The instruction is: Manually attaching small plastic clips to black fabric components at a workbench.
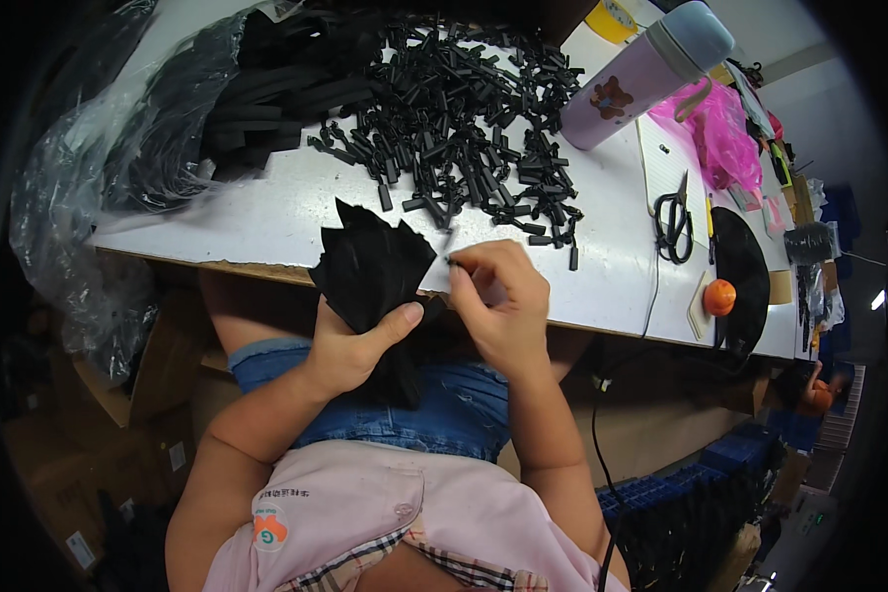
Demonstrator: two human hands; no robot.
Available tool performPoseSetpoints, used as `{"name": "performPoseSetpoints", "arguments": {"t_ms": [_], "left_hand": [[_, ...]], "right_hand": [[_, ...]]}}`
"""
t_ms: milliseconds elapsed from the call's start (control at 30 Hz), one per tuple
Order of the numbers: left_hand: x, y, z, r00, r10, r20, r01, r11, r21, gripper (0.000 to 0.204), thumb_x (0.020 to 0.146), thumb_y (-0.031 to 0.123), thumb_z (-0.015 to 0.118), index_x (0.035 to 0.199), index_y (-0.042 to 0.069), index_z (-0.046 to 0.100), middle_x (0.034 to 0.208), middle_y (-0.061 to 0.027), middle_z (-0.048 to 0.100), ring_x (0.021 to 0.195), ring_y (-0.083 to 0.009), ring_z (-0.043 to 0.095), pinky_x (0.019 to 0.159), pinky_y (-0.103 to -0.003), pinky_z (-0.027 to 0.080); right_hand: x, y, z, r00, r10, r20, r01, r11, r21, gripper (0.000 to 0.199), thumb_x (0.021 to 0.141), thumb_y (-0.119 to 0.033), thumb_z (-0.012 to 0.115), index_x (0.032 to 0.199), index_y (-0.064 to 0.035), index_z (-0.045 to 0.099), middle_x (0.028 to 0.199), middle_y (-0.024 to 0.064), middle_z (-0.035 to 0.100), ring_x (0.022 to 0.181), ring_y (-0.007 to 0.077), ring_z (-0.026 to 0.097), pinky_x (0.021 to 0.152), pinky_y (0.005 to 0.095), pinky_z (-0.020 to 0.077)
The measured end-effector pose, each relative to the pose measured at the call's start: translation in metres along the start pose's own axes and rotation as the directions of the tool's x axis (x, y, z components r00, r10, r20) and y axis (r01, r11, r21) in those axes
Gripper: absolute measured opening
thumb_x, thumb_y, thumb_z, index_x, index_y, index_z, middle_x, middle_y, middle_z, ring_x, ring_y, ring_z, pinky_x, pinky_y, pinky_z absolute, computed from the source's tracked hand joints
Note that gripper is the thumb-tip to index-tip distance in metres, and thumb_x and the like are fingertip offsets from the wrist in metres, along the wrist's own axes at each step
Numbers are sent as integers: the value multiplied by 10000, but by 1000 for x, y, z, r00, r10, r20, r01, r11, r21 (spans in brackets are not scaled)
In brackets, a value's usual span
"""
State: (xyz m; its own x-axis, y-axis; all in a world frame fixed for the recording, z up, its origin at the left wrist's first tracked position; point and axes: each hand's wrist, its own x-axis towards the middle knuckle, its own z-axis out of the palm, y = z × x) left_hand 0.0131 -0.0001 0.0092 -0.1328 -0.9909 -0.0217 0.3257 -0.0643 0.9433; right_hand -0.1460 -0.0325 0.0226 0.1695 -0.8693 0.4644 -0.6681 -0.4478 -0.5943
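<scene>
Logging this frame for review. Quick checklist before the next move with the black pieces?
1. Left hand grips the fanned stack of black strips: ok.
2. Right hand fingers pinch a small black part at the stack's edge: ok.
3. Part seated on a strip: cannot tell.
4. Pile of black plastic parts lies on the table: ok.
5. Scissors away from both hands: ok.

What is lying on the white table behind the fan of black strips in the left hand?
Behind the black strips held in the left hand, a heap of small black plastic pieces covers the white table. The strips hide the table edge directly behind them.
</scene>
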Motion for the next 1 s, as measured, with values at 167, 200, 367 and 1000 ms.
{"name": "performPoseSetpoints", "arguments": {"t_ms": [167, 200, 367, 1000], "left_hand": [[2, 2, 7, 999, 43, 33, -44, 998, 45, 175, 747, 8, 602, 916, 18, 555, 821, -4, 552, 737, -75, 503, 665, -205, 414], [3, 4, 9, 998, 42, 35, -44, 998, 45, 175, 747, 8, 602, 916, 18, 555, 821, -4, 552, 737, -75, 503, 665, -205, 414], [7, 3, 11, 990, 117, 82, -126, 987, 103, 223, 745, 7, 608, 963, 16, 564, 855, -24, 580, 762, -78, 524, 685, -206, 428], [3, 5, 10, 998, -55, 26, 56, 998, -15, 181, 764, 48, 571, 934, -6, 540, 897, -47, 545, 827, -121, 511, 755, -238, 398]], "right_hand": [[-10, -9, -13, 976, 122, 179, -210, 731, 649, 140, 714, 22, 581, 848, -9, 607, 800, 44, 555, 660, 89, 520, 585, 199, 424], [-10, -9, -14, 976, 124, 177, -211, 731, 649, 140, 714, 22, 581, 848, -9, 607, 800, 44, 555, 660, 89, 520, 585, 199, 424], [-7, -2, -20, 986, -7, 164, -83, 839, 538, 162, 660, 35, 591, 811, -16, 620, 765, 57, 546, 687, 161, 508, 608, 243, 408], [-24, -9, 2, 836, 343, 429, -478, 70, 875, 60, 746, 23, 583, 780, 7, 536, 683, 13, 506, 503, 29, 414, 426, 152, 317]]}}
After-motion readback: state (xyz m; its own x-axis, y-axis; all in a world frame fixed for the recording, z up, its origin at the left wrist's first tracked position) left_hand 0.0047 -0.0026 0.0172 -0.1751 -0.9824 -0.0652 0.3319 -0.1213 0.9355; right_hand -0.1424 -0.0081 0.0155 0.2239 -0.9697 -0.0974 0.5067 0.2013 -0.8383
